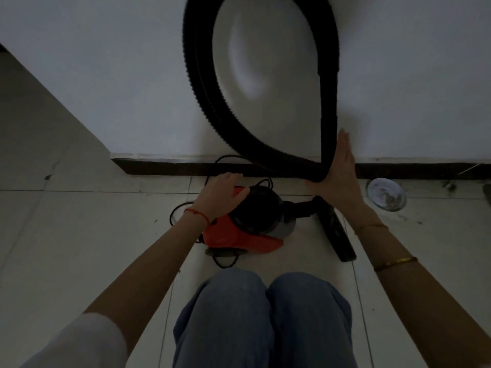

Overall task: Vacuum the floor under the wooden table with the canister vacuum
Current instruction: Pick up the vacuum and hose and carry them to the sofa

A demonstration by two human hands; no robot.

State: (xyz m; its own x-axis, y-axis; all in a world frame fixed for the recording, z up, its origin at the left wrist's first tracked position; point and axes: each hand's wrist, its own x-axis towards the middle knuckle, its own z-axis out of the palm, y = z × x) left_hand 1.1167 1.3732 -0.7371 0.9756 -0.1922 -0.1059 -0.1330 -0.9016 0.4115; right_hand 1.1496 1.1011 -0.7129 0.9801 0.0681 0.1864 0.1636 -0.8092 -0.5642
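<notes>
An orange and black canister vacuum (247,224) sits on the tiled floor in front of my knees. My left hand (223,193) rests on its top, fingers curved over the orange part. The black ribbed hose (204,83) loops up against the white wall and comes back down. My right hand (337,176) has straight fingers and presses flat against the lower bend of that hose by the dark baseboard (159,168). A flat black nozzle (337,235) lies on the floor right of the canister. No wooden table is in view.
A black power cord (183,208) curls on the floor around the canister. A round floor drain (386,193) sits to the right near the baseboard. A wall corner juts out at the left. The scene is dim.
</notes>
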